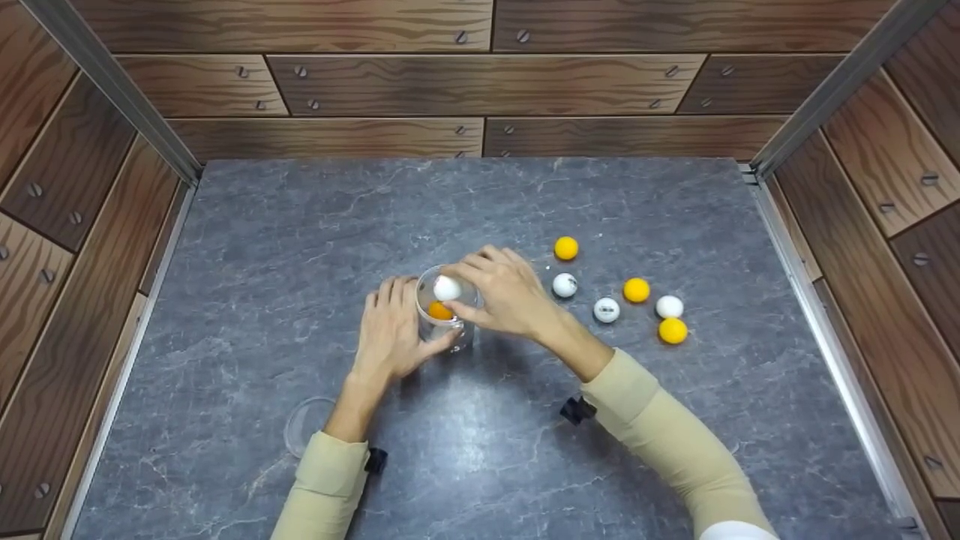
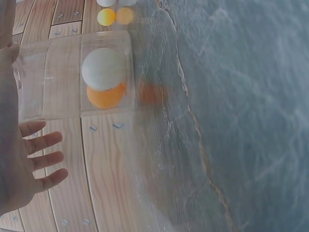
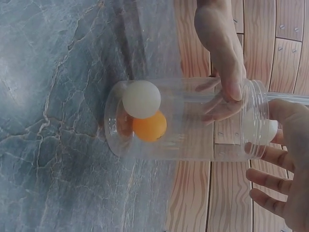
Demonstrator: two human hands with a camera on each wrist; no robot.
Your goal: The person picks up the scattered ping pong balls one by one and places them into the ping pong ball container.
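Note:
A clear plastic jar (image 3: 193, 153) stands upright, its mouth open. Inside, at the bottom, lie a white table tennis ball (image 3: 141, 99) and an orange table tennis ball (image 3: 149, 126). My left hand (image 1: 390, 334) holds the jar near its top, thumb at the front and fingers at the left side. Between thumb and finger, my right hand (image 1: 506, 292) pinches another white table tennis ball (image 1: 447, 288) at the jar's mouth. The right wrist view shows this ball partly within the threaded rim.
Right of the jar, several loose balls lie on the grey marbled tabletop (image 1: 300, 225), among them an orange ball (image 1: 566, 248) and a white ball (image 1: 565, 285). A clear round lid (image 1: 288, 431) lies beside the left forearm. Wood-patterned walls (image 1: 480, 86) enclose the table.

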